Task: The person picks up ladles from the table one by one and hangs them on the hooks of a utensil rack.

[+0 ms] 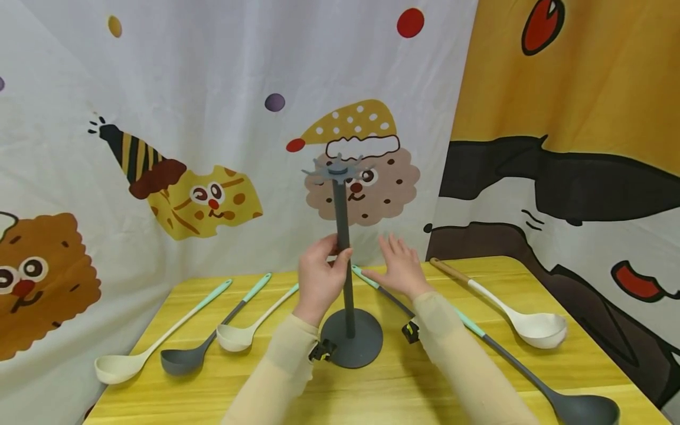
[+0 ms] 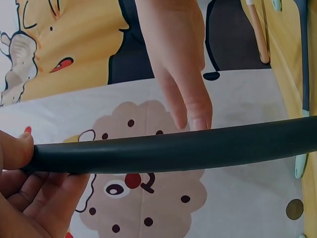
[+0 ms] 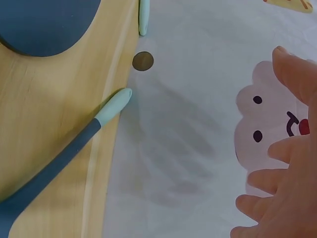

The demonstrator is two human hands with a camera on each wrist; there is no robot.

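Observation:
A dark grey stand has an upright pole (image 1: 342,218), a round base (image 1: 363,348) and a ring of hooks (image 1: 338,170) on top. My left hand (image 1: 321,274) grips the pole around its middle; in the left wrist view its thumb and fingers lie on either side of the pole. The hooks carry nothing. Just right of the pole, my right hand (image 1: 401,268) is raised with fingers spread, holding nothing. Behind the right arm lies a ladle with a mint grip and dark shaft (image 3: 69,151); its bowl is hidden in the head view.
Left on the wooden table (image 1: 255,389) lie a cream ladle (image 1: 119,367), a grey ladle (image 1: 183,360) and a smaller cream ladle (image 1: 236,337). A white ladle (image 1: 539,329) and a dark ladle (image 1: 584,408) lie right. A printed curtain (image 1: 212,106) hangs behind.

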